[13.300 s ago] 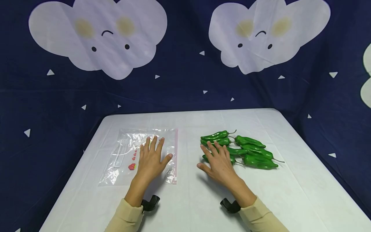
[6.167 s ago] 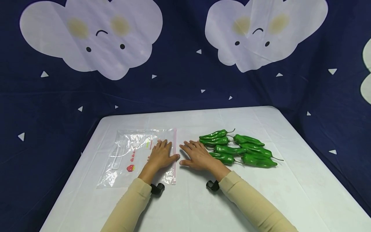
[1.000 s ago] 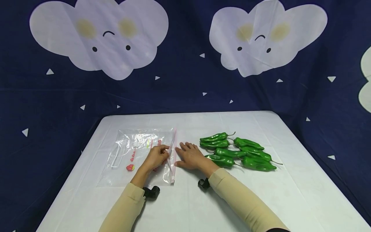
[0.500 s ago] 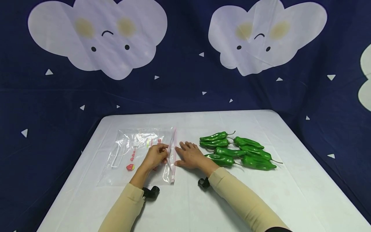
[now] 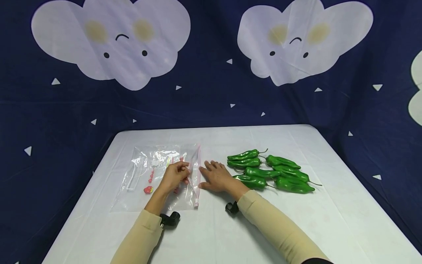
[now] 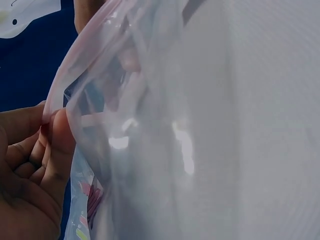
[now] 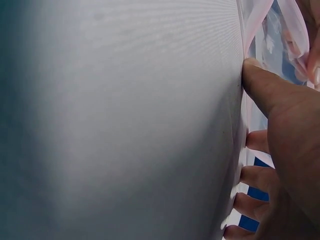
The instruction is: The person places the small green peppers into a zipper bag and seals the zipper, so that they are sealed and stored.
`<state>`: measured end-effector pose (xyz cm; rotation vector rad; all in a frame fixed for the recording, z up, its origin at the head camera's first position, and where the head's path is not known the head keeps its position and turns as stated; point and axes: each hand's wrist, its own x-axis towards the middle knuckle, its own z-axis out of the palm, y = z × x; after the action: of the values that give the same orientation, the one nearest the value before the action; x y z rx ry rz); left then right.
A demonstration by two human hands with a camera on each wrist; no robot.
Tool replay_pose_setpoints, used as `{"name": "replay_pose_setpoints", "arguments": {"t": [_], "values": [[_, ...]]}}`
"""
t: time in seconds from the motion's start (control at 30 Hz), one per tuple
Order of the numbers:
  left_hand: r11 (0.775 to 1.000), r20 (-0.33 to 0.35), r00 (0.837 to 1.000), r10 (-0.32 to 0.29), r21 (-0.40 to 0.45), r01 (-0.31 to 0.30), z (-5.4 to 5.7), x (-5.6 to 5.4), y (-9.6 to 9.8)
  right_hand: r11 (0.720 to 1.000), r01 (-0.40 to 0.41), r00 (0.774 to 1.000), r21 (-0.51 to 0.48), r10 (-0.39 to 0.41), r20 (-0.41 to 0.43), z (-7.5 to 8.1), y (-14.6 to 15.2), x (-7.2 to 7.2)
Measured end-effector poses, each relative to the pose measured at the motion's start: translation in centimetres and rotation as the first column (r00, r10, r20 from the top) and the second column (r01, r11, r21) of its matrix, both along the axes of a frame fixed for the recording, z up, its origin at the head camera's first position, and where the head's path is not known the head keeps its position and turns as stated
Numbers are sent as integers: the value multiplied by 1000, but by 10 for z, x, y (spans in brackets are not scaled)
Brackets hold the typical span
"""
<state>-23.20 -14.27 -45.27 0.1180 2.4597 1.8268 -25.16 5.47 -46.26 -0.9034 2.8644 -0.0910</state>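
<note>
A clear plastic zip bag [image 5: 132, 201] with pink edging and red prints lies flat on the left half of the table. My left hand [image 5: 174, 176] pinches its upper layer near the right-hand opening; in the left wrist view the thumb and finger of the left hand [image 6: 32, 170] hold the pink rim, and the mouth gapes. My right hand [image 5: 217, 178] rests with spread fingers at the bag's right edge. In the right wrist view, the thumb of the right hand [image 7: 290, 130] touches the pink strip [image 7: 256, 22] at the table surface.
Several green peppers [image 5: 293, 185] with stems lie in two rough columns just right of my right hand. A white cloth covers the table [image 5: 211, 234]. Behind it hangs a dark blue curtain [image 5: 211, 91] with cloud prints.
Both hands were spread at first, the right over the peppers; it moved left to the bag's edge. My left hand took the upper layer and has now drawn it slightly up and left.
</note>
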Motion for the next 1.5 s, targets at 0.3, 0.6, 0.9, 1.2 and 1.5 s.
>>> {"name": "replay_pose_setpoints", "arguments": {"t": [0.3,0.6,0.9,1.2,1.5], "values": [[998,-6,1000,-8,64,8,2,3,-3,1000,15,1000,11,-15,13,-1,0,0],[994,-16,1000,3,113,-1,4,6,-6,1000,10,1000,6,-10,7,-1,-1,1],[988,-9,999,31,152,-29,10,8,-8,1000,10,1000,23,-10,-2,0,-1,0],[989,5,999,54,135,-54,14,9,-10,1000,9,1000,15,-10,5,1,0,0],[986,-6,998,57,156,-55,16,12,-10,1000,6,1000,17,-6,4,-1,0,-1]]}}
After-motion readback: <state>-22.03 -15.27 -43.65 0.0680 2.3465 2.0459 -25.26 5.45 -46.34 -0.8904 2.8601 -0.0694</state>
